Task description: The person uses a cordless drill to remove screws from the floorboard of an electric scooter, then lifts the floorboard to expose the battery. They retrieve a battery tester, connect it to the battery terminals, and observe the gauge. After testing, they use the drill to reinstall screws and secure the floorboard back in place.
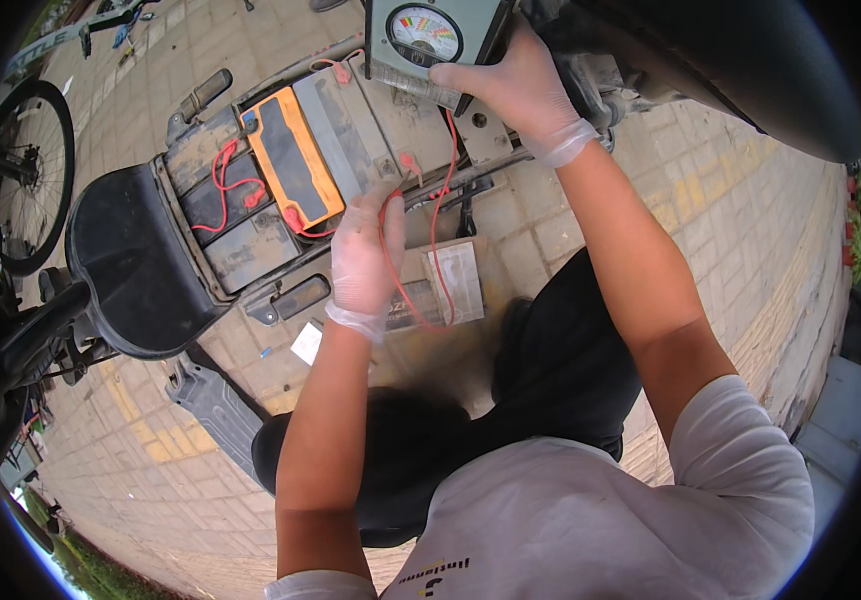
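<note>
My left hand (pixel 366 255), in a thin clear glove, pinches a red test lead (pixel 439 200) and presses its tip onto a terminal of a grey battery (pixel 366 125) in the open battery bay of a scooter. An orange-topped battery (pixel 293 158) lies next to it, with red wires (pixel 226 175) looping over darker batteries to the left. My right hand (pixel 521 85), also gloved, holds a grey box-shaped analog meter (pixel 429 35) with a coloured dial at the top of the view. The red lead runs from the meter down past my left hand.
The black scooter seat (pixel 136 265) is tipped open at left. A bicycle wheel (pixel 21 175) stands at far left. A small battery or box (pixel 446 285) lies on the brick paving below the bay. A grey plastic panel (pixel 216 405) rests on the ground.
</note>
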`<state>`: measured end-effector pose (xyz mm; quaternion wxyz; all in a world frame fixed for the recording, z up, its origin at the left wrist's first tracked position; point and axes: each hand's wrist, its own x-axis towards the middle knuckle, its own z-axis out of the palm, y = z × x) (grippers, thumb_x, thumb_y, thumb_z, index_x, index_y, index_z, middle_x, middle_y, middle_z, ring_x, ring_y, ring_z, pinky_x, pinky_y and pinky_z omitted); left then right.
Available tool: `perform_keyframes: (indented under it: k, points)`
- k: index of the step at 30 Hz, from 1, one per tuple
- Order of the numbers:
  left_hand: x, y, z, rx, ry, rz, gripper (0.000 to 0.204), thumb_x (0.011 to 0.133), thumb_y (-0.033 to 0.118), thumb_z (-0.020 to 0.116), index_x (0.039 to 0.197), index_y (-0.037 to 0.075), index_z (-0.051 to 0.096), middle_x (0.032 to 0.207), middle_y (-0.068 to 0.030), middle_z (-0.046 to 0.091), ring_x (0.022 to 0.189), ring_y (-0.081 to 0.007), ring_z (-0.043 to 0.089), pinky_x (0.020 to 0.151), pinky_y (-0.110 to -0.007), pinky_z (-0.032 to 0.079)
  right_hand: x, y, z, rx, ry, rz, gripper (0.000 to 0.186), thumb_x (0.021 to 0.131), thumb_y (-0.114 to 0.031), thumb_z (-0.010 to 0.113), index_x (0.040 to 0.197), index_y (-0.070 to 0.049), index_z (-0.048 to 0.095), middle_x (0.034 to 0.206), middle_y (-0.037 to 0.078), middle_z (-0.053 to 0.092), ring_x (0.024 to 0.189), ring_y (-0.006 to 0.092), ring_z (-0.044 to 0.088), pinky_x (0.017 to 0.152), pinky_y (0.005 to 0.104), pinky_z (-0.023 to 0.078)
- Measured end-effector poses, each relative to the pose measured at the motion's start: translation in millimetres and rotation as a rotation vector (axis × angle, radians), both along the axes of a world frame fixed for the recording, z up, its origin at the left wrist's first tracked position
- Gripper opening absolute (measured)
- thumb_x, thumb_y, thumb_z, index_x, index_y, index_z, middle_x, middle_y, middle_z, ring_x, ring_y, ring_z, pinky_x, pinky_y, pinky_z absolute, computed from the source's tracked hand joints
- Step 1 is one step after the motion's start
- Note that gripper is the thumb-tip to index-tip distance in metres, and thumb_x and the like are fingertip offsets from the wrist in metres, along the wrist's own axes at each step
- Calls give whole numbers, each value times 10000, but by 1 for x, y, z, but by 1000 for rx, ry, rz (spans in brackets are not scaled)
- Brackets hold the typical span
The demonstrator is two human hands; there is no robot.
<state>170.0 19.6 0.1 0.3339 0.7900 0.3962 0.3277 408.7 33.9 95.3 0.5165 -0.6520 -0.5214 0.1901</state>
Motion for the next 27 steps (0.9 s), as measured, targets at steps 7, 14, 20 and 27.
perform_keyframes:
  k: [7,14,20,27]
  points:
    - [-8,-7,4,112,-67,-18,221,937,36,656,1158,19,654,994,-195,678,858,-361,674,775,-399,552,1,-5,0,-86,70,-23,536,742,-146,836,1207,46,650,1105,154,726,1007,210,684,905,339,544]
    - [0,-1,19,-95,-75,68,250,1003,105,619,1217,-20,653,1096,-145,705,984,-192,686,890,-306,532,4,16,-33,100,12,-102,638,728,-174,881,1261,10,583,1200,109,680,1108,193,642,975,341,507]
    - [-4,-1,29,-160,-103,98,249,1001,104,619,1212,-22,654,1104,-132,701,1008,-187,691,912,-307,533,-4,19,-30,163,112,-97,576,689,-209,882,1134,68,644,1115,189,710,1050,267,687,939,367,530]
    - [-10,-5,26,-251,-208,90,250,1012,123,616,1225,-6,644,1129,-118,685,1039,-183,663,931,-312,518,-10,15,-22,60,40,-80,547,732,-191,876,1178,21,640,1109,110,718,1017,188,678,907,335,535]
